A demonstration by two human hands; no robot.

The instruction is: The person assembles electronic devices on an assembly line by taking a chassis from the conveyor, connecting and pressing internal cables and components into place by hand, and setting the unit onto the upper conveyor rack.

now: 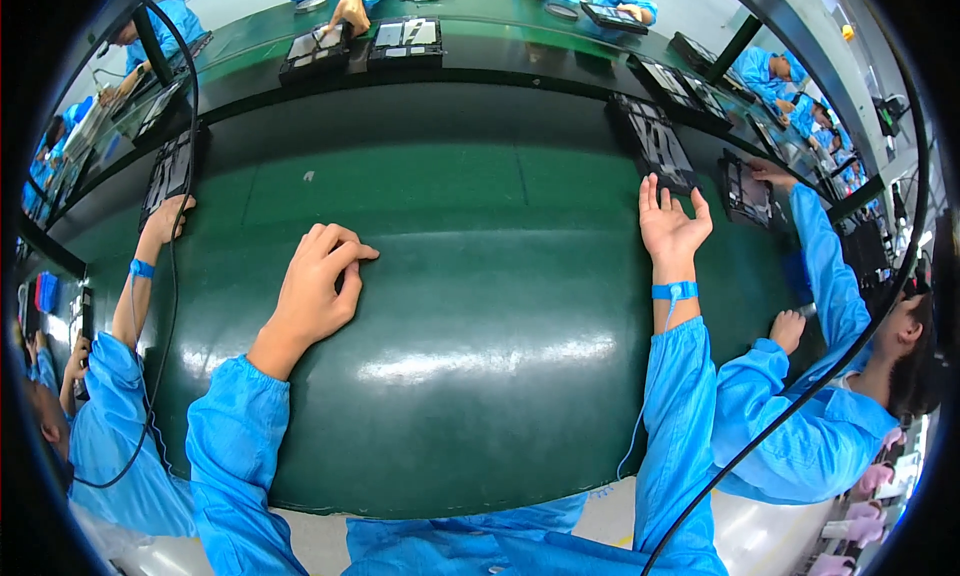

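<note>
My left hand (315, 284) rests on the green tabletop (480, 296), back upward and fingers loosely bent, the index finger and thumb apart with nothing between them. On the right, my right hand (674, 226) is turned palm up, its fingers spread and holding nothing. A blue wrist strap (675, 291) with a thin cord circles my right wrist. Just beyond those fingertips lies a black tray (652, 141) with dark and silvery flat parts in it; whether the fingers touch its near end I cannot tell.
At the left, a co-worker's hand (168, 219) is at another black tray (170, 171). A co-worker on the right reaches to a tray (748, 188). More trays (405, 44) stand on the raised shelf ahead, with people behind. Dark cables (790, 406) cross the view's sides.
</note>
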